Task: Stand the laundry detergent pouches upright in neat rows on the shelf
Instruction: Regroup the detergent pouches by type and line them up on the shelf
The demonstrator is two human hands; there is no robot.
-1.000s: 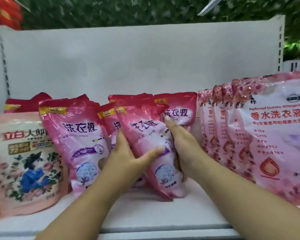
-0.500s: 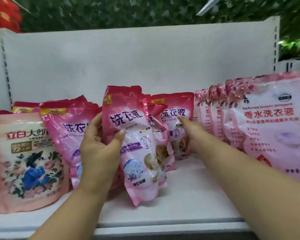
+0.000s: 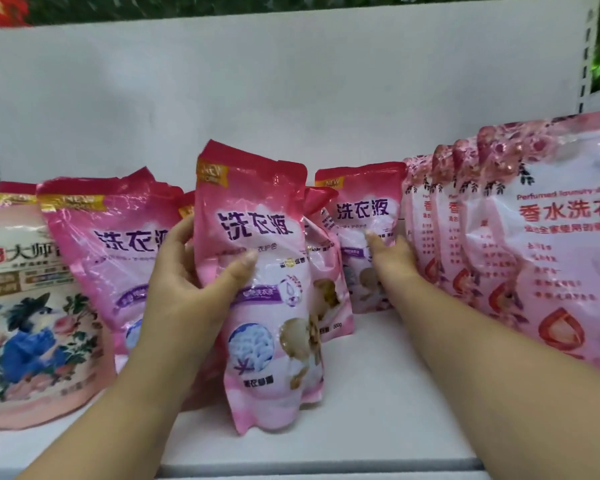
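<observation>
We grip the front pink pouch with our left hand: the thumb lies across its printed face near the middle, and the other fingers curl round its left edge and behind it. The pouch stands nearly upright, leaning a little to the left at the top, its bottom edge at the white shelf.

Taking this pouch as our landmark, a second pouch stands just behind its right edge, partly hidden. Further right and deeper on the shelf stands the back pouch. Our right hand reaches there with fingers extended and close together, fingertips against the pouch's lower face; nothing is curled round it.

Left of the landmark, behind our left hand, another pink pouch leans backward, with more red tops behind it. Beyond that, at the far left, stands a floral pouch. Far right of the landmark, a row of larger pale pink pouches stands upright, packed face to back.
</observation>
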